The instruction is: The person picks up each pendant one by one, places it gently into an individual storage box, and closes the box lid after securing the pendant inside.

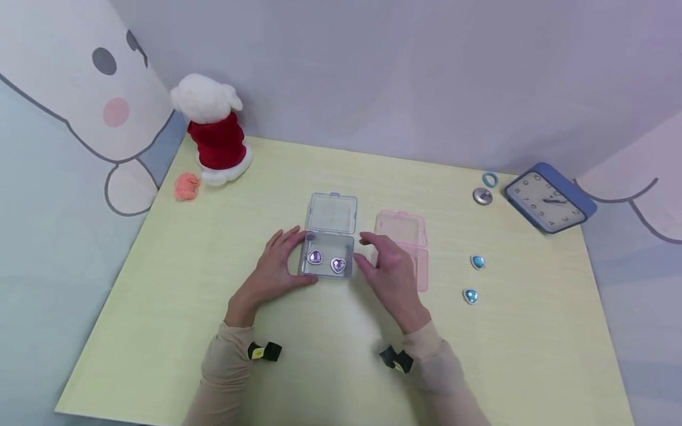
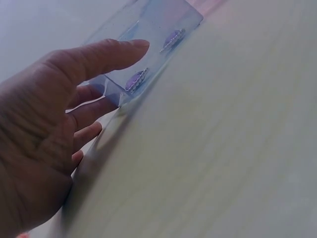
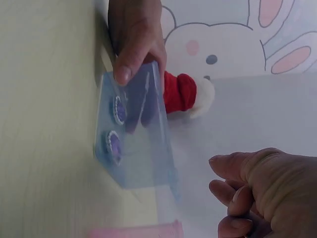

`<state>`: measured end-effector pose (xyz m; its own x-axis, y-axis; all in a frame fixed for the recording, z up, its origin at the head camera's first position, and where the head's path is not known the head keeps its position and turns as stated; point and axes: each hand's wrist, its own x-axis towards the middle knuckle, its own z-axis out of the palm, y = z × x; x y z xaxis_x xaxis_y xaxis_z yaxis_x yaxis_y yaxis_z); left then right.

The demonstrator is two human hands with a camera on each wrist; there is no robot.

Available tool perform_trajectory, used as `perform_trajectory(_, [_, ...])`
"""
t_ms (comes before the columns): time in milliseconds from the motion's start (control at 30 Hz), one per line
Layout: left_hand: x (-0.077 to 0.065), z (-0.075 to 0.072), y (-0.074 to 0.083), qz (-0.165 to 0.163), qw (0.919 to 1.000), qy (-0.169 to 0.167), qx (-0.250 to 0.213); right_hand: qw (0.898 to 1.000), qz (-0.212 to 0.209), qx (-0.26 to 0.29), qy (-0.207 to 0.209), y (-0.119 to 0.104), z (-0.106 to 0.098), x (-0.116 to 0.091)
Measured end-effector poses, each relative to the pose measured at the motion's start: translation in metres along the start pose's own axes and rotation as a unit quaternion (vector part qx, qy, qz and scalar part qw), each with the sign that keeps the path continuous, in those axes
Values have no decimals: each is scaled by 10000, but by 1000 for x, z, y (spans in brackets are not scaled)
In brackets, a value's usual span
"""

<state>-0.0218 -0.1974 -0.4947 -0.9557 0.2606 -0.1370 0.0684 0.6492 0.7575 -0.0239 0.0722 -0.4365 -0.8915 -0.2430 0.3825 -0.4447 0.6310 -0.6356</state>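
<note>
Thumb and fingers of the left hand point(image 1: 272, 269) clamp the left side of the clear blue box point(image 1: 331, 243), holding two purple hearts point(image 1: 338, 265); the right hand point(image 1: 393, 275), thumb and forefinger apart, gripping nothing, is beside the pink box point(image 1: 422, 272); two blue hearts point(image 1: 471, 296) lie rightward.

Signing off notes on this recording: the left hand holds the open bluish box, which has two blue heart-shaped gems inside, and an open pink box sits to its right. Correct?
Not quite: the two heart-shaped gems inside are purple, not blue, as the head view shows. The left hand does hold the open bluish box, and an open pink box sits to its right.
</note>
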Motion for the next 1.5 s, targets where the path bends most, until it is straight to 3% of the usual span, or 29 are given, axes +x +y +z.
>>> perform_trajectory(233, [1,1,1,57,10000,-10,-6,9971,187,-227,702,23,-42,-13])
perform_trajectory(433, [-4,0,-1,88,9999,-64,-118,9906,442,-457,1213,48,-67,-32])
perform_trajectory(633, [-20,3,1,22,9994,61,-351,9839,864,-581,1454,65,-77,-54])
perform_trajectory(767, [-36,1,9,-204,9976,314,-582,9824,1118,-540,1394,71,-81,-65])
perform_trajectory(867, [-47,-3,26,-378,9949,497,-797,9812,1220,-561,1383,75,-84,-70])
perform_trajectory(933, [-50,-3,43,-301,9932,580,-965,9800,1245,-570,1441,77,-87,-74])
perform_trajectory(1067, [-48,5,84,439,9892,587,-1272,9787,1244,-533,1540,81,-90,-80])
perform_trajectory(1167, [-39,20,109,1124,9839,448,-1312,9785,1256,-457,1572,81,-92,-83])
perform_trajectory(1267, [-27,41,128,1485,9791,238,-1371,9780,1292,-435,1577,82,-93,-85])
perform_trajectory(1400, [-12,71,141,1532,9757,13,-1565,9777,1272,-434,1613,83,-95,-87])
perform_trajectory(1500, [-2,88,144,1590,9737,33,-1632,9774,1225,-432,1671,83,-97,-88])
